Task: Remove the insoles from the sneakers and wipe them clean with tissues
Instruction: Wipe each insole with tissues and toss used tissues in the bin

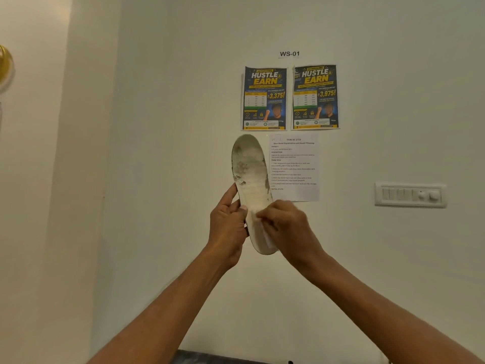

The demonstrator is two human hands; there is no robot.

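Cream-painted wall (183, 127) fills the background. On it: small black-on-white "WS-01" label (289, 54), two dark blue-and-yellow posters (265, 98) side by side below the label, a white printed task sheet (296, 169) under them, and a white switch panel (410, 195) off to the right. Worn white foam insole (249, 166) is held upright in front of the wall, toe end up, with grey dirt patches on the toe half. It overlaps the sheet's left edge. Left hand (227, 227) grips the insole's left edge near mid-length, thumb on the front face. Right hand (288, 227) has fingers curled round a folded white tissue (266, 236), pressing it against the heel half. Dark strip at bottom edge: can't tell what it is.
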